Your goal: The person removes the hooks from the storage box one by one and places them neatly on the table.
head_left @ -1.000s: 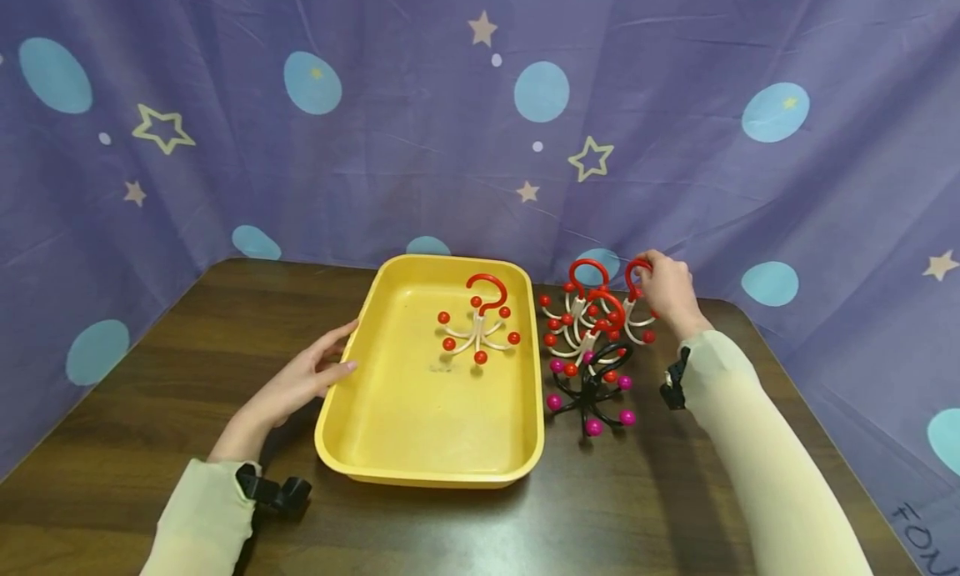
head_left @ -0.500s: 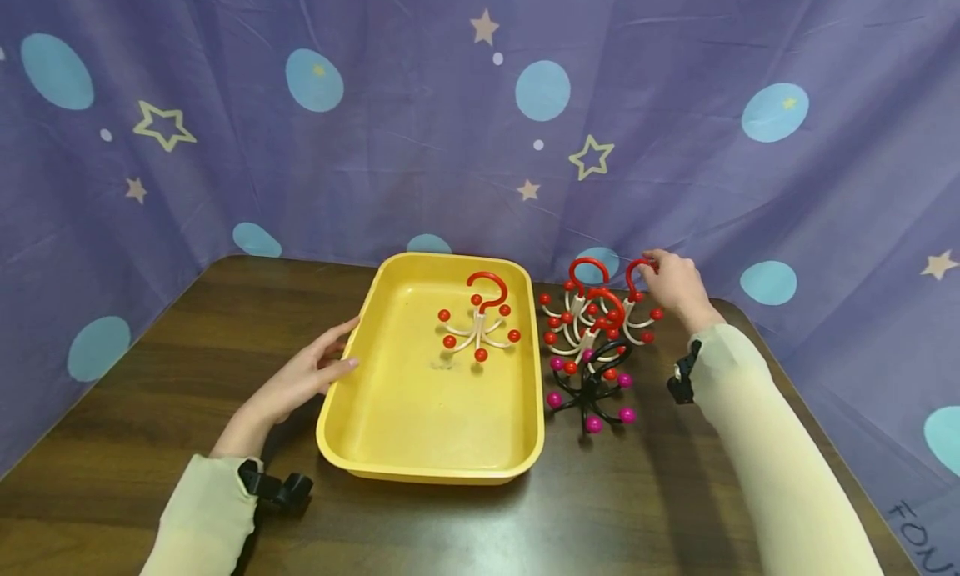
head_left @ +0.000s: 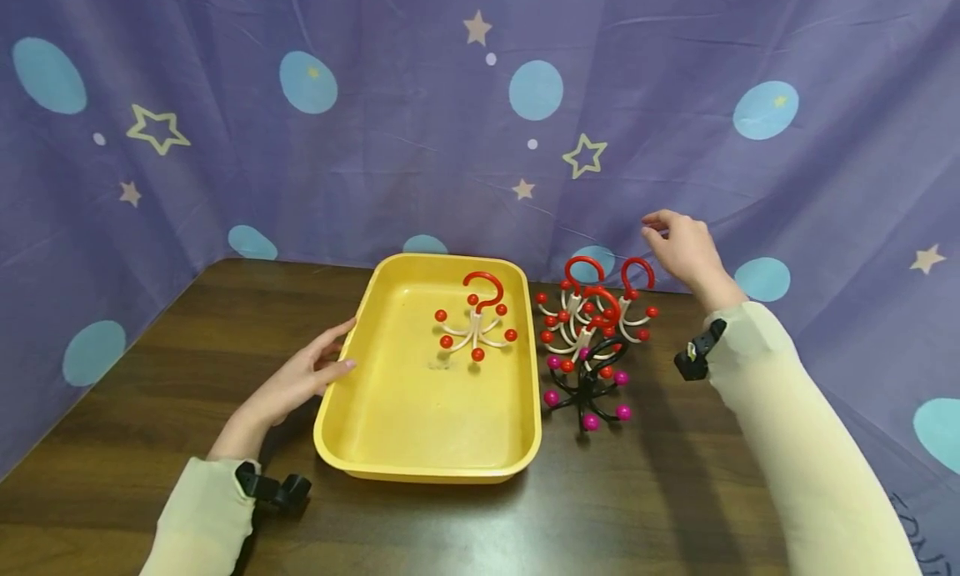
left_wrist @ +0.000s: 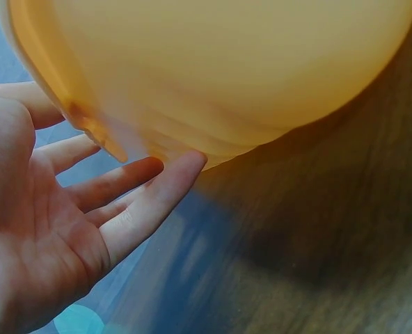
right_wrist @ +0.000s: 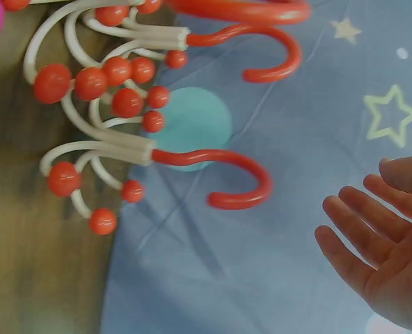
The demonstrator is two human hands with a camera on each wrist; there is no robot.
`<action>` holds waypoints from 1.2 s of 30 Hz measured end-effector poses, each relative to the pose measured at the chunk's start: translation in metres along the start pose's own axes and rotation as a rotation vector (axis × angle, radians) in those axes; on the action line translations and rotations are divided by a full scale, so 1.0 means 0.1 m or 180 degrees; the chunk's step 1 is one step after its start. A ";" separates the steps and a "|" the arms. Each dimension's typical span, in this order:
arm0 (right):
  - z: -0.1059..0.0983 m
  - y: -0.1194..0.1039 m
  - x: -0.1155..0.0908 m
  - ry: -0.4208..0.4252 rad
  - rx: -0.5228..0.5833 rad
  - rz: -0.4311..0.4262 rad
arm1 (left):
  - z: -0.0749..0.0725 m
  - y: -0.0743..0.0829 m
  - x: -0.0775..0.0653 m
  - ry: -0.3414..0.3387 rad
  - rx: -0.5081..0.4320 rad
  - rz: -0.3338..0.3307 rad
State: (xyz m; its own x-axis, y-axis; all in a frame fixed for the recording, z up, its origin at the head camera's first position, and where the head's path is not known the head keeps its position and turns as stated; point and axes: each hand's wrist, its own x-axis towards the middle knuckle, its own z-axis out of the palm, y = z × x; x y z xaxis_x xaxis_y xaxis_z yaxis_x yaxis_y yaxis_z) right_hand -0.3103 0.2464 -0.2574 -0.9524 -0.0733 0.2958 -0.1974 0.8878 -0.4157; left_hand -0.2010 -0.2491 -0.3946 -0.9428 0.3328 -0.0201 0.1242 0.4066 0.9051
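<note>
My left hand [head_left: 296, 384] touches the left rim of a yellow plastic tray [head_left: 427, 430]; its fingers are extended and relaxed in the left wrist view. Inside the tray stands a white many-armed piece [head_left: 476, 326] with a red hook handle and red ball tips. Several like it stand close together right of the tray, the nearest to my right hand being the rightmost red-hooked one [head_left: 637, 269]. My right hand [head_left: 690, 249] hovers above and right of that hook, holding nothing, fingers loose. A black piece with magenta ball tips [head_left: 588, 390] stands in front of the group.
Everything stands on a dark wooden table [head_left: 150, 409]. Behind it hangs a purple curtain [head_left: 412, 159] with stars and blue spots, close to the table's back edge. The group stands near the tray's right wall.
My right hand has let go of the rightmost red hook and risen up and to the right. That piece stays standing. The left hand and the tray have not visibly moved.
</note>
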 end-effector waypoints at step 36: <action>0.46 -1.25 -0.07 -0.0947 0.0021 -0.0329 | 0.00 0.01 0.01 0.0012 -0.0003 -0.0024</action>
State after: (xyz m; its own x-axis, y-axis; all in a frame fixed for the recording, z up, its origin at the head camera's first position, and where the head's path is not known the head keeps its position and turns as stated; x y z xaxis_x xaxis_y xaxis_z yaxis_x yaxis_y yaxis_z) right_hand -0.2900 0.1147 -0.2470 -0.9532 -0.2936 0.0726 -0.2974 0.8658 -0.4024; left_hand -0.2014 -0.2484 -0.3942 -0.9448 0.3267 -0.0253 0.1170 0.4084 0.9053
